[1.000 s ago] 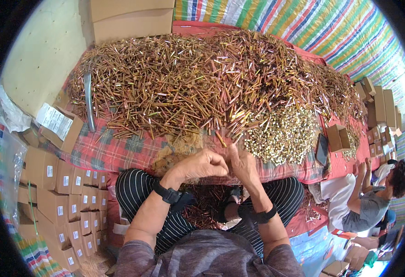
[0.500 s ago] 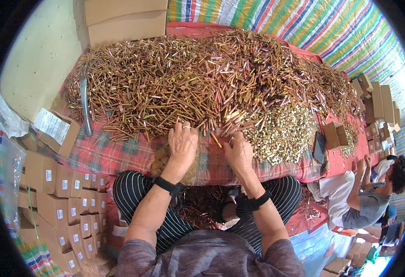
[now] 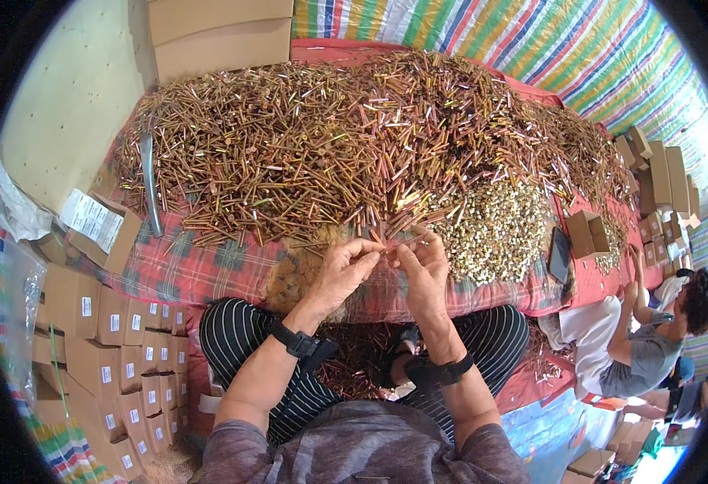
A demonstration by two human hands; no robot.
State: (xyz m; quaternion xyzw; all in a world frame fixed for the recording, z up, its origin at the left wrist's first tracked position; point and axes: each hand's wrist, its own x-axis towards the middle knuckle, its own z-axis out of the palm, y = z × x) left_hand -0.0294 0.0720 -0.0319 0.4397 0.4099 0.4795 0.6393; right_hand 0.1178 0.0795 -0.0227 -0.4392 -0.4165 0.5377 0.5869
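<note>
My left hand (image 3: 344, 270) and my right hand (image 3: 425, 274) meet at the near edge of a wide heap of slender copper-coloured metal rods (image 3: 281, 153), some with round flat heads. Thumbs and fingers of both are pinched together, tips almost touching. What lies between them is small and mostly hidden. Just behind the left fingertips shows the end of an orange-copper rod (image 3: 378, 239); whether it is held or lying there I cannot tell. Beside my right hand spreads a pile of small shiny brass-coloured pieces (image 3: 495, 234).
A red plaid cloth (image 3: 200, 270) lies under the heap. A curved metal bar (image 3: 150, 181) stands at its left, a dark phone (image 3: 559, 255) and small open carton (image 3: 588, 235) at right. Stacked cartons (image 3: 116, 363) fill the lower left. Another person (image 3: 636, 347) sits at right.
My left hand has come off the heap's edge, moving right and nearer to me, and now meets my right hand. The right hand has turned slightly, fingers pinched.
</note>
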